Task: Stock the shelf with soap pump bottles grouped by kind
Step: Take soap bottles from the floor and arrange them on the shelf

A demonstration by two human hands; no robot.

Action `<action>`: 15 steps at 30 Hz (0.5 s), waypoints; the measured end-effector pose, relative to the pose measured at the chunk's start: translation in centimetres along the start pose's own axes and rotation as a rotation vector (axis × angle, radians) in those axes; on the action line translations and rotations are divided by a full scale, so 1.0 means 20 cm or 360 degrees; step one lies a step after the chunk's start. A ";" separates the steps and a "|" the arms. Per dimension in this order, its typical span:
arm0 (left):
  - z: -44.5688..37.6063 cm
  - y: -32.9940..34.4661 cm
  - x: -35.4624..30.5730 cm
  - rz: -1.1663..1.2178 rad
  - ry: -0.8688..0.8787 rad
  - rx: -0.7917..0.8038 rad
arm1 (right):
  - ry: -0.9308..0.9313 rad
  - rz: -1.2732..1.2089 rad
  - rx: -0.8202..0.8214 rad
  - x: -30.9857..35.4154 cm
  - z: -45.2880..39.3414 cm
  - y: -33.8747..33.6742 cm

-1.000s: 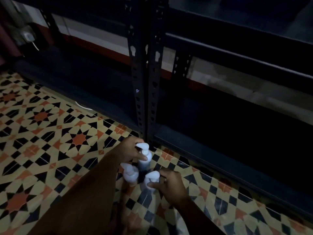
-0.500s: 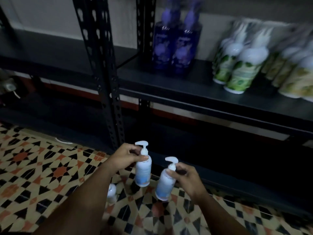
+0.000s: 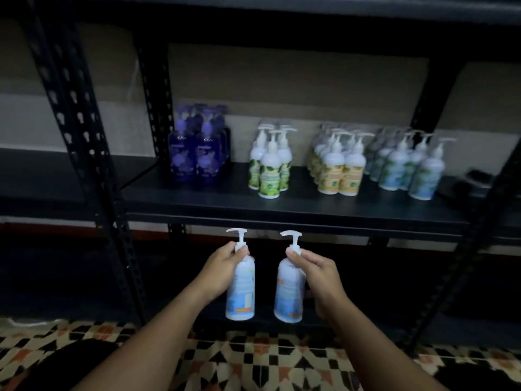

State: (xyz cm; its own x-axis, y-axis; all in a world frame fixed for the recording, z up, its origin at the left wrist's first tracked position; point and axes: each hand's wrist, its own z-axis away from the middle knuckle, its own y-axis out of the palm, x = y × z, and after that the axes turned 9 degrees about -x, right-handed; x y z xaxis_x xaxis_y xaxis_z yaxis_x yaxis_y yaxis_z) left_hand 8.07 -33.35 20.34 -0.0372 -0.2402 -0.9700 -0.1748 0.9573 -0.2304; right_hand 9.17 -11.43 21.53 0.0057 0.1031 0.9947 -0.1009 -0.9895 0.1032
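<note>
Gripping blue-label bottles [image 3: 240, 289], labels unreadable

The shelf [image 3: 296, 204] runs across the middle of the view, with four groups of bottles standing on it in a row. The first group [image 3: 197, 153] is at 11 o'clock, beside the rear post [image 3: 155, 108]. The second group [image 3: 270, 165] stands near 12, the third [image 3: 337, 165] at 1, and the fourth [image 3: 408, 165] at 2, each set apart from the next. A flat object [image 3: 465, 182], too dim to identify, lies right of the fourth group. Below the shelf's front edge, two bottles hang upright side by side, apart: the left hand [image 3: 222, 266] holds the left bottle [image 3: 241, 289], the right hand [image 3: 318, 275] the right bottle [image 3: 289, 292]. The floor [image 3: 253, 362] lies at 6, the front post [image 3: 84, 165] at 9.
</note>
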 end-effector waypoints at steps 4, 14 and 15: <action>0.07 0.16 -0.16 -0.0018 0.0105 -0.0015 | -0.0096 -0.0059 -0.0052 0.07 0.02 -0.16; 0.11 0.34 -0.15 -0.0491 0.0255 0.0067 | -0.0304 0.0106 -0.0276 -0.02 0.03 -0.25; 0.11 0.34 -0.15 -0.0515 0.0276 0.0049 | -0.0275 0.0102 -0.0290 -0.02 0.03 -0.25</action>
State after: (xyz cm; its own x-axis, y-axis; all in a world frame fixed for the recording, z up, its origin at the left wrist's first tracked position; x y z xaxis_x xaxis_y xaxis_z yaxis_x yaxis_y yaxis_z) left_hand 9.06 -25.70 21.59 -0.1515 -0.5526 -0.8196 -0.1750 0.8310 -0.5280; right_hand 10.25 -6.54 20.63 0.1616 0.0064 0.9868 -0.2839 -0.9574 0.0527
